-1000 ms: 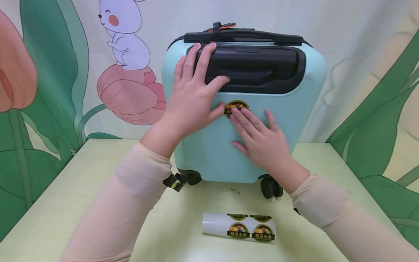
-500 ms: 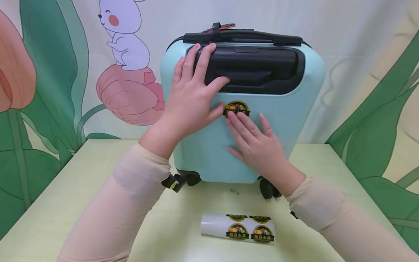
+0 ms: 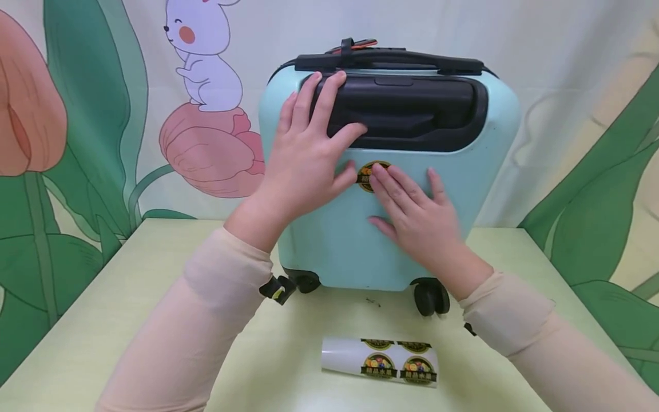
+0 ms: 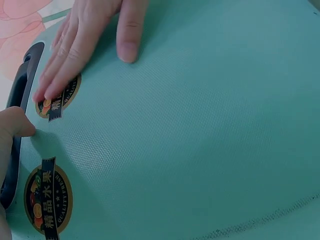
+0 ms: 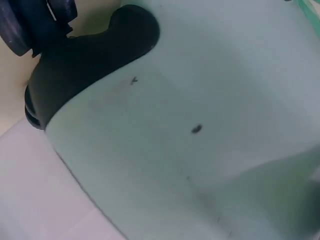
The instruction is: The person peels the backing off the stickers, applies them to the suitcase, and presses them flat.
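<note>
A mint-green suitcase (image 3: pixel 334 252) stands upright on its wheels. My left hand (image 3: pixel 304 163) lies spread on its upper left, fingertips over the black handle recess (image 3: pixel 401 106). Below that recess is a round fruit sticker (image 3: pixel 364 179), black and gold with Chinese lettering. My right hand (image 3: pixel 422 217) presses straight fingers on this sticker, covering its right part. The left wrist view shows a second such sticker (image 4: pixel 48 200), which my left hand hides in the head view. Between the two stickers the left thumb (image 4: pixel 22 125) touches the shell.
A curled white sheet (image 3: pixel 340 355) bearing several similar stickers lies on the pale table (image 3: pixel 278 372) in front of the suitcase. A black carry handle (image 3: pixel 396 59) runs along the top. Black wheels (image 3: pixel 431 297) rest on the table. Behind hangs a printed curtain (image 3: pixel 566 114).
My right fingertips first slid down toward the sticker's lower edge, then back up and right over it. The left hand keeps its place on the suitcase. The head view has shifted slightly.
</note>
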`<state>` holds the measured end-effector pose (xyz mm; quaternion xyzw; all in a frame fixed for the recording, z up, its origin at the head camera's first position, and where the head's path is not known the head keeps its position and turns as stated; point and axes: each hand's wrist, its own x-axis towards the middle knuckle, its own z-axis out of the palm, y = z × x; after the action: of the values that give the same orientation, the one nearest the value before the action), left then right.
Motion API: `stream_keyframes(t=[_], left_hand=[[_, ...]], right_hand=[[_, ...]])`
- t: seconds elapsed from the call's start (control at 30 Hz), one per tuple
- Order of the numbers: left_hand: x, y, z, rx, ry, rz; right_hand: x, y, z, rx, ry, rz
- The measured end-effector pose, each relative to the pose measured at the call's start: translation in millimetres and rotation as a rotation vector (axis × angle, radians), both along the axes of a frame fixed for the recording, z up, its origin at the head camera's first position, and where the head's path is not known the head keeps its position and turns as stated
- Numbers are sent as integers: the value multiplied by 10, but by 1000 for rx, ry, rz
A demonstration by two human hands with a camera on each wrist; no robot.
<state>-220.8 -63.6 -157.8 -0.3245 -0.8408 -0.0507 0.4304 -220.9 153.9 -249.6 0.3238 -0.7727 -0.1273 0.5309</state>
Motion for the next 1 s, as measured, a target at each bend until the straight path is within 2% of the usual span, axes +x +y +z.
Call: stream_keyframes(t=[0.27,0.33,0.5,0.63,0.77,0.9,1.0], left_hand=[[18,17,19,-11,-9,9],[21,13,14,-16,-15,13],[21,3,7,-22,-17,13],[8,-1,0,-6,-12,11],[-6,21,-12,7,-4,4],[-13,41,-21,15,7,-7],[-16,40,-15,21,18,-10]], right_hand=[[50,72,-7,-80,-14,-26],[55,31,-28,-68,-3,-17],[57,-119,-67,34,-16,89],[14,-169,-51,87,-63,121],[-18,-84,1,58,-45,84],[-3,4,33,4,9,7],[22,-10,31,-31,10,-13]])
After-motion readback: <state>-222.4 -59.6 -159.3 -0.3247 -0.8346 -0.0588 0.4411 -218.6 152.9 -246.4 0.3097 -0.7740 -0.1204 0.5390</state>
